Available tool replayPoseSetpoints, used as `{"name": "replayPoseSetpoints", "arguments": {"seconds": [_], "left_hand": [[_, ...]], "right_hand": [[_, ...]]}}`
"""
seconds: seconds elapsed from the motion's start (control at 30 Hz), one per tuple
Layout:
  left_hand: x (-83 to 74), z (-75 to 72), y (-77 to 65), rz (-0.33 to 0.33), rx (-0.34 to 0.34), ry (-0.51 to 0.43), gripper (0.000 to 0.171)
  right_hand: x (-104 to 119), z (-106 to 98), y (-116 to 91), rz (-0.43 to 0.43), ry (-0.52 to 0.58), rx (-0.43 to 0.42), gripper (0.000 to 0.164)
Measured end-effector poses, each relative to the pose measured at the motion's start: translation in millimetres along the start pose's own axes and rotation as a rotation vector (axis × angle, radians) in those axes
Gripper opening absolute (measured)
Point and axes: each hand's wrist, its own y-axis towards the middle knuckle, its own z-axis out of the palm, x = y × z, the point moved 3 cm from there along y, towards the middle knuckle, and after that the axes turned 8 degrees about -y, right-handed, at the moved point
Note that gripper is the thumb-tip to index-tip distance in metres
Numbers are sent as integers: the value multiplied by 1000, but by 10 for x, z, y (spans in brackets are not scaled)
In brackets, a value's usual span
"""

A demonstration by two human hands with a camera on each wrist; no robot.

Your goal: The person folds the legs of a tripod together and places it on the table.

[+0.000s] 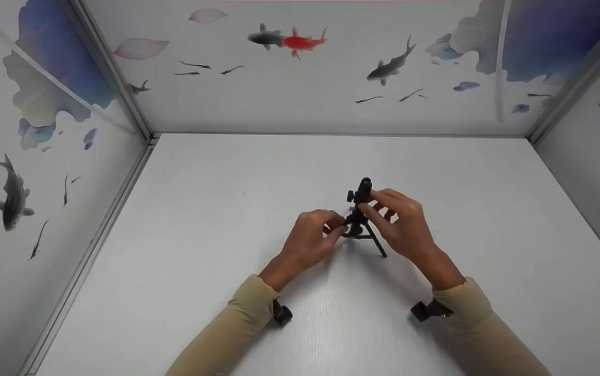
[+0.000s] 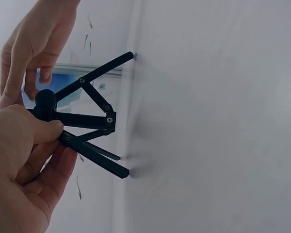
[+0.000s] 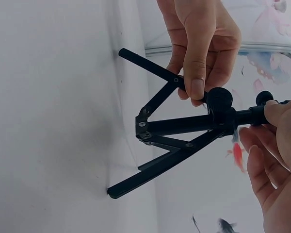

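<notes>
We find one small black tripod (image 1: 357, 215) standing on the white tabletop (image 1: 200, 209), right of centre in the head view, between the person's two hands. The left hand (image 1: 313, 235) pinches the upper end of one leg (image 3: 148, 64) between thumb and fingers, just beside the large knob (image 3: 219, 99) at the collar. The right hand (image 1: 404, 224) grasps the upper post, thumb on one side and bent fingers on the other, near the smaller knob (image 3: 264, 98). We judge that the high right-hand hold steadies the post, while the pinch low on the leg gives control of its spread; gripping near the collar would also leave the lower frame free. The legs are splayed, joined by hinged braces (image 2: 94, 95) to the foot of the central tube (image 2: 81, 120); we read this spread as what gives the stand its broad footing. Leg tips seem to meet the tabletop, though blur near them prevents us from confirming contact for all three. Both forearms reach in from the near side, presumably so that the hands can work the stand from opposite flanks.
</notes>
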Motion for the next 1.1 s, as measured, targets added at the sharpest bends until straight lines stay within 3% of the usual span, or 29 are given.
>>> {"name": "replayPoseSetpoints", "arguments": {"seconds": [0.37,0.7,1.1], "left_hand": [[-8,-2,-12,3,-20,-51,5],[-14,-16,-13,-4,-34,12,5],[-28,-15,-14,-19,-54,12,6]], "right_hand": [[7,-7,2,5,2,11,23],[-3,-8,-1,3,-1,6,23],[6,-7,-1,1,-4,4,23]]}}
